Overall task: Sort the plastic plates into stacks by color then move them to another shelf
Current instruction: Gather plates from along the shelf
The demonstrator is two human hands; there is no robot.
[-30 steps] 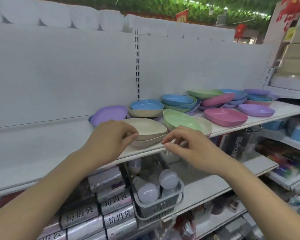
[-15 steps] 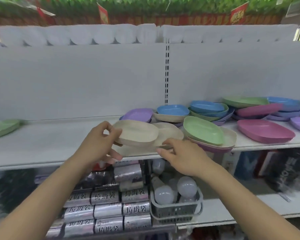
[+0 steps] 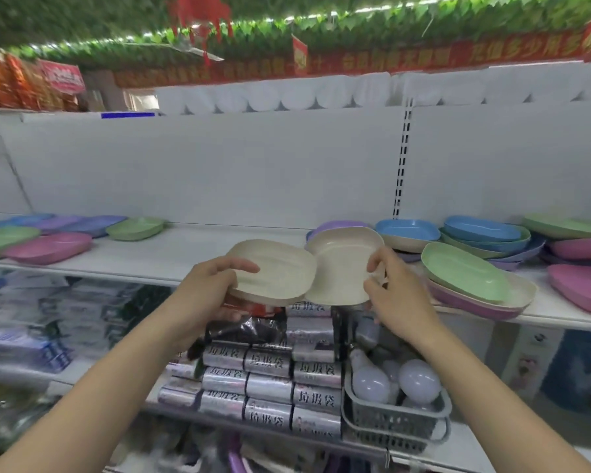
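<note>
Nearest the camera, the person's left hand (image 3: 215, 288) grips a cream plate (image 3: 273, 268), thumb over its rim and fingers curled beneath, while the right hand (image 3: 393, 291) pinches the rim of a second cream plate (image 3: 342, 268), tilted toward the camera. Both plates are held up in front of the shelf edge (image 3: 171, 264), their inner rims overlapping. The step in hand appears to be nesting the pair; it would go best if the right plate were levelled, aligned with the left one, then lowered straight in so the rims seat.

Counted: two cream plates in hand. Behind them on the right lies the unsorted pile (image 3: 485, 247); a green plate (image 3: 464, 271) leans on its front. Far left, the sorted plates (image 3: 48, 245) number about six, though blur prevents an exact count.
</note>
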